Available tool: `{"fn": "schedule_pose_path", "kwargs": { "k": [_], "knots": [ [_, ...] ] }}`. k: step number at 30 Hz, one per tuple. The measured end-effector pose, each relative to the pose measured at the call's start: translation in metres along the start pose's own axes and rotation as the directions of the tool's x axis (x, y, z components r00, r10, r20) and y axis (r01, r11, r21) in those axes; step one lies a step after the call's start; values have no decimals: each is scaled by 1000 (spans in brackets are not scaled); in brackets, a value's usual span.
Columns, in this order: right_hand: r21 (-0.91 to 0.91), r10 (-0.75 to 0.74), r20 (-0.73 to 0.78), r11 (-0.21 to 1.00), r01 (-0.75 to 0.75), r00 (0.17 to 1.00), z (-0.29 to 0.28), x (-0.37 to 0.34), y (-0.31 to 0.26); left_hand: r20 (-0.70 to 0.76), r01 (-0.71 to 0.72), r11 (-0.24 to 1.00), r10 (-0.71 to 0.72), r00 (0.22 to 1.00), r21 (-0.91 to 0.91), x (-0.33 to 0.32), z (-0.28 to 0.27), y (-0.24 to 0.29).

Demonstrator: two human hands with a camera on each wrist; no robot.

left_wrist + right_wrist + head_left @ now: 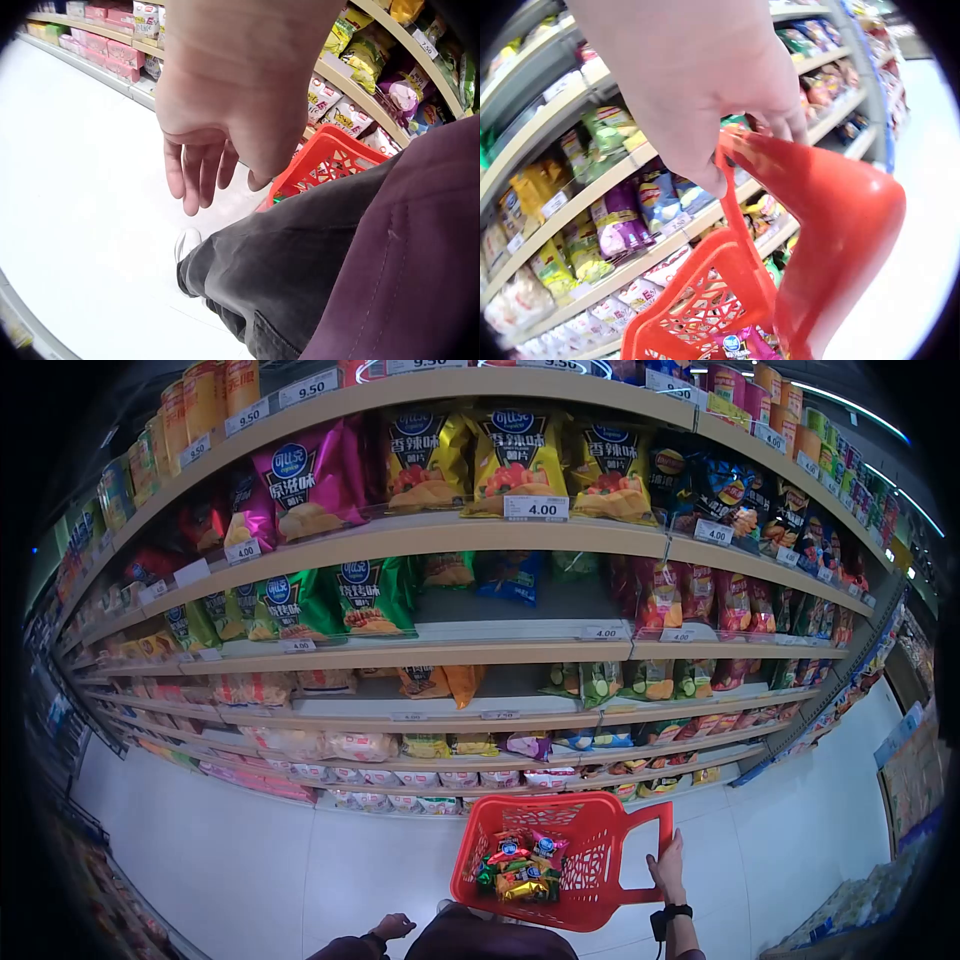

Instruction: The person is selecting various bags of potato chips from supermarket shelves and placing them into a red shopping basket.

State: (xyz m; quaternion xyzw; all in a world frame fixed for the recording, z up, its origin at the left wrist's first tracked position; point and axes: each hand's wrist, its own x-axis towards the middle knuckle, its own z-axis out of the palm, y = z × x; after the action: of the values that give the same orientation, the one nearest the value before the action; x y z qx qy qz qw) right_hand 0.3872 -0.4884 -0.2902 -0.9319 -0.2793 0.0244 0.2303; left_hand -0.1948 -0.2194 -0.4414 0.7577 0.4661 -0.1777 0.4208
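The head view shows a long, curved shelving unit with beige front edges [590,540], stocked with snack bags, above a pale, glossy floor [380,860]. Over the floor, in front of the unit's lowest edge, is a red plastic basket with perforated walls [598,868]. Whether it touches the floor cannot be told. The right hand [668,865] has its fingers and thumb curled round the basket's red, smooth plastic handle [650,815], gripping its outer bar at the basket's right side. A black strap [672,913] circles the right wrist.

Inside the basket, a small pile of shiny snack packets in pink, red, green and gold [522,865] lies together, nearer the left wall than the handle. The right wrist view shows the thumb against one side of the handle and fingers reaching over the other, with a pink packet [746,343] below near the basket's bottom.

The left hand [225,112] is released and holds nothing; in the left wrist view its fingers hang downward, slightly bent and loose. It hovers to the left of the basket, apart from it, beside dark grey trousers [277,247] and a purple garment [412,240].

On the unit's upper shelf, a large magenta bag [310,475] stands left of a row of yellow bags [515,455]. On the shelf below, green bags [375,595] stand left of the middle, a blue bag [508,575] to their right.
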Motion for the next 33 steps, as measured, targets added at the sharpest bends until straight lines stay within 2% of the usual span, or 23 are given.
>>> {"fn": "schedule_pose_path", "kwargs": {
  "k": [1,3,5,6,7,9,12,15,16,17,19,22,26,30,31,33],
  "knots": [
    [132,45,4,990,-45,999,24,1,25,10,8,1000,-8,1000,7,1,4,-9],
    [128,340,197,921,-368,920,10,-3,17,26,-23,1000,23,999,21,0,3,-22],
    [146,417,126,890,-432,900,-12,-6,-24,91,95,995,-92,992,-38,4,1,-35],
    [32,377,23,925,-378,926,20,0,11,98,62,998,-62,993,1,7,-4,-41],
    [-46,338,-30,939,-340,941,19,-4,8,91,106,994,-103,991,-30,7,-5,-43],
    [-104,351,-99,927,-361,931,8,-13,-15,105,119,992,-113,988,-50,4,-16,-48],
    [-107,422,-111,895,-433,900,11,-26,-20,64,22,997,-27,998,78,10,-30,-67],
    [-109,443,-180,879,-465,879,23,-38,-16,155,117,993,-112,982,-26,20,-45,-76],
    [-118,450,-194,871,-477,871,22,-42,-22,138,10,997,-21,990,77,24,-51,-75],
    [-124,453,-207,867,-482,867,21,-45,-29,147,38,999,-44,988,38,25,-57,-75],
    [-130,459,-230,859,-495,858,22,-51,-40,-29,-51,998,50,998,-43,28,-63,-77],
    [-142,440,-257,864,-484,861,24,-52,-46,-72,-29,996,23,997,-84,49,-80,-65],
    [-141,478,-271,839,-526,835,23,-53,-60,-119,10,979,-35,992,-205,30,-78,-74],
    [-151,433,-271,863,-483,860,18,-54,-65,-66,90,976,-105,992,-199,4,-68,-85],
    [-142,430,-262,868,-476,864,19,-54,-61,-46,99,979,-109,993,-178,-3,-62,-92],
    [-130,433,-245,872,-472,867,21,-56,-54,72,7,988,-18,997,157,-7,-50,-107]
  ]
}}
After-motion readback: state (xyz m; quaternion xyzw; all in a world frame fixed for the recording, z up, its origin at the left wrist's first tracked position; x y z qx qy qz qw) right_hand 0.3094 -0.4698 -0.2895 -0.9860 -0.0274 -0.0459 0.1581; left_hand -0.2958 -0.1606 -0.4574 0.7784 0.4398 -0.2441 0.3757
